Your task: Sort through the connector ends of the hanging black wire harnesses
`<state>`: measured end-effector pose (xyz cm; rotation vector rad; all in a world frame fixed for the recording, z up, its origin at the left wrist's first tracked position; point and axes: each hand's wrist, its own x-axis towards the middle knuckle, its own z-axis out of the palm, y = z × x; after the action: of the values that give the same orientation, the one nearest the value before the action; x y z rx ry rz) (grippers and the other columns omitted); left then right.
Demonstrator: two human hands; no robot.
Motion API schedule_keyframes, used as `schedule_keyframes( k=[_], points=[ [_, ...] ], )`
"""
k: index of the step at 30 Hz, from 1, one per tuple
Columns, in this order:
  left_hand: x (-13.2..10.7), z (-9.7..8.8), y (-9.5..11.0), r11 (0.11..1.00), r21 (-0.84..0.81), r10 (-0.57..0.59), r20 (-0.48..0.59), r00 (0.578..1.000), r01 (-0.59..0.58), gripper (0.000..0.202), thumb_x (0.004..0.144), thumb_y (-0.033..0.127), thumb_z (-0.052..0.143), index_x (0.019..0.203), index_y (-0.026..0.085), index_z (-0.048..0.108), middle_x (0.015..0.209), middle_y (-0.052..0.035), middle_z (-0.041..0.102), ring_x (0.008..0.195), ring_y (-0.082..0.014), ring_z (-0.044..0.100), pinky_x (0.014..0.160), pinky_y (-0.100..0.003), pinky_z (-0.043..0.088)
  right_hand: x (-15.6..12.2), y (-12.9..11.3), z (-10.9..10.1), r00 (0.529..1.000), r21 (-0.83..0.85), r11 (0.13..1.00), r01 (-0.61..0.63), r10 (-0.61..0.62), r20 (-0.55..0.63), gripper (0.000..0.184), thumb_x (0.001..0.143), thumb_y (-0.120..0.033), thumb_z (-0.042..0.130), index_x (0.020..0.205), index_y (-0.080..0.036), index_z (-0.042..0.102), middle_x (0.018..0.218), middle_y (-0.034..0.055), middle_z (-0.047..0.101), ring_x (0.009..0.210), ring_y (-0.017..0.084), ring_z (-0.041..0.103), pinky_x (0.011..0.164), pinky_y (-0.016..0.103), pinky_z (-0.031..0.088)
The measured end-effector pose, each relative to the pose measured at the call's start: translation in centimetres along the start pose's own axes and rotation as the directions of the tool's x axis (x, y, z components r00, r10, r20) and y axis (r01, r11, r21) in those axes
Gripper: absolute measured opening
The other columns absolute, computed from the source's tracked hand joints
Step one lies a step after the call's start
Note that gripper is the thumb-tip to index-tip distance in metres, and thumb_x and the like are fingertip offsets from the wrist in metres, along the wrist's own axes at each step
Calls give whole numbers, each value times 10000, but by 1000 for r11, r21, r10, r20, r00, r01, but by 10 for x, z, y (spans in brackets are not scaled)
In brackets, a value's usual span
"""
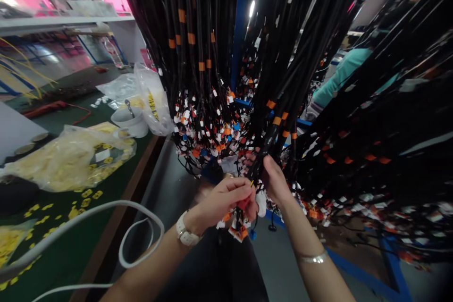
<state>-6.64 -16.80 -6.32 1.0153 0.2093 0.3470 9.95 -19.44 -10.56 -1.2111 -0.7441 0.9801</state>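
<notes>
Thick bundles of black wire harnesses (212, 56) with orange tape bands hang from above, ending in many small white, orange and blue connectors (208, 134). My left hand (226, 200), with a white watch on its wrist, is closed in a pinch on a small cluster of wire ends and orange-and-white connectors (239, 226) at the bottom of one bundle. My right hand (274, 179), a thin bracelet on its wrist, is wrapped round the lower part of that black bundle (269, 144) just above the pinch.
A green workbench (71, 245) at the left holds clear bags of small yellow parts (71, 155), loose yellow pieces, a white cup (132, 122) and a looping white cable (141, 226). A person in a teal sleeve (339, 75) is behind the harnesses. Blue rack rails (357, 273) run below right.
</notes>
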Motion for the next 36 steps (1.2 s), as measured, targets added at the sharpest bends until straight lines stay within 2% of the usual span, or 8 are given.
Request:
schedule_keyframes(
  k=[4, 9, 14, 18, 25, 30, 33, 36],
  points=[
    [-1, -10, 4, 975, -221, 27, 1, 1000, -26, 319, 864, 420, 435, 815, 119, 530, 637, -79, 638, 560, -152, 601, 560, -244, 455, 6, -9, 16, 971, 142, 970, -198, 175, 161, 464, 739, -561, 585, 1021, -195, 627, 812, 65, 688, 750, 217, 635, 732, 354, 492],
    [-13, -28, 14, 934, -357, -36, -23, 999, 26, 479, 869, 509, 364, 1003, 102, 577, 796, -108, 662, 670, -166, 636, 635, -260, 468, -5, -30, 21, 951, 126, 943, -309, 303, 66, 428, 700, -561, 627, 867, -167, 656, 655, 62, 672, 547, 195, 609, 494, 291, 481],
    [-33, -25, 39, 948, -302, 93, -39, 995, -101, 363, 789, 417, 539, 1038, 155, 582, 750, -63, 633, 581, -132, 591, 511, -213, 432, -25, -69, 42, 938, 196, 918, -345, 332, 95, 401, 692, -541, 640, 884, -190, 642, 703, 70, 685, 548, 212, 631, 441, 287, 484],
    [-39, -24, 55, 940, -249, 183, -209, 961, -234, 342, 752, 421, 581, 976, 164, 609, 750, -47, 601, 554, -97, 534, 413, -169, 352, -27, -88, 60, 941, 297, 897, -329, 284, 185, 383, 679, -505, 661, 938, -225, 626, 723, 43, 680, 622, 239, 655, 475, 317, 505],
    [-35, -40, 46, 968, -153, 139, -321, 937, -197, 411, 820, 472, 494, 979, 116, 625, 659, -43, 588, 530, -87, 511, 482, -189, 387, -6, -35, 65, 968, 362, 900, -243, 246, 39, 337, 648, -470, 700, 828, -198, 617, 595, 9, 631, 499, 159, 584, 445, 246, 453],
    [-26, -42, 26, 993, 1, 110, -261, 959, -114, 435, 750, 274, 655, 1147, 139, 540, 896, -98, 638, 709, -130, 598, 597, -207, 443, -5, -3, 41, 967, 306, 932, -194, 235, -102, 316, 667, -492, 666, 671, -188, 581, 525, 3, 578, 442, 146, 518, 421, 256, 421],
    [-19, -32, 18, 986, 34, 166, -216, 962, -162, 569, 732, 212, 670, 1249, 201, 433, 1005, -107, 618, 804, -168, 616, 638, -241, 471, -7, 0, 30, 976, 269, 947, -176, 203, -76, 340, 673, -522, 660, 757, -198, 602, 526, -13, 565, 444, 138, 503, 427, 253, 417],
    [-13, -19, 13, 959, 169, 264, -253, 931, -227, 395, 773, 236, 623, 1132, 183, 469, 1010, -111, 620, 833, -172, 619, 694, -266, 479, -7, 0, 28, 982, 239, 960, -145, 169, -83, 400, 625, -491, 722, 884, -204, 617, 528, -33, 552, 459, 125, 497, 446, 238, 422]
  ],
)
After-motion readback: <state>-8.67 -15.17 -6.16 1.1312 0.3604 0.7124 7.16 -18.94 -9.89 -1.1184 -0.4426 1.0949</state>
